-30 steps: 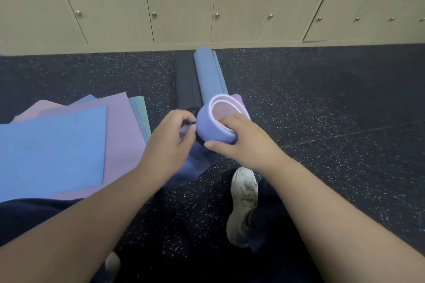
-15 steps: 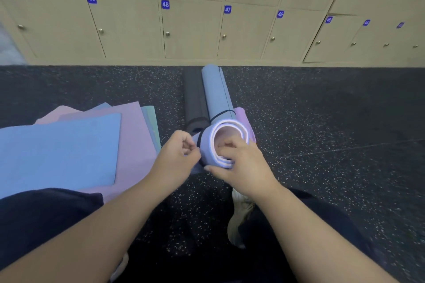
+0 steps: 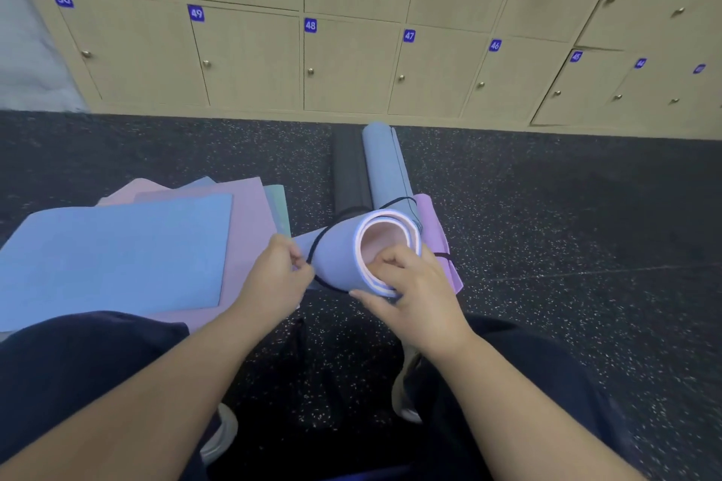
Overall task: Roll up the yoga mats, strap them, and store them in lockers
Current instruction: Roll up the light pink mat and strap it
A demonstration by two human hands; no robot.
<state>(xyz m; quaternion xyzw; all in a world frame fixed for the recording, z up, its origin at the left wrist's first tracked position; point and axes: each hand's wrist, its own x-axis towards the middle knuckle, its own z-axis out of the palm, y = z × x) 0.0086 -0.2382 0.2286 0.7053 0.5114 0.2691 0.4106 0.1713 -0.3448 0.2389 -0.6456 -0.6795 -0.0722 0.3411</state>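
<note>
A rolled lavender yoga mat (image 3: pixel 340 258) with a pink inner face is lifted off the floor, its open end turned toward me. My right hand (image 3: pixel 410 285) grips that end, fingers curled inside the roll and thumb under the rim. My left hand (image 3: pixel 275 277) pinches a thin black strap (image 3: pixel 318 244) that loops around the roll just behind the end. A blue-grey rolled mat (image 3: pixel 385 164) and a black rolled mat (image 3: pixel 349 172) lie on the floor behind, pointing at the lockers.
A stack of flat mats (image 3: pixel 117 250), blue on top with purple, pink and teal beneath, lies on the left. A flat purple mat (image 3: pixel 433 226) shows under the roll. Closed wooden lockers (image 3: pixel 344 66) numbered 44 to 50 line the wall. My legs and shoes are below.
The view has tilted up, showing more lockers. The black strap now loops further around the roll's end, and my left hand has pulled it leftward. My right hand keeps its grip.
</note>
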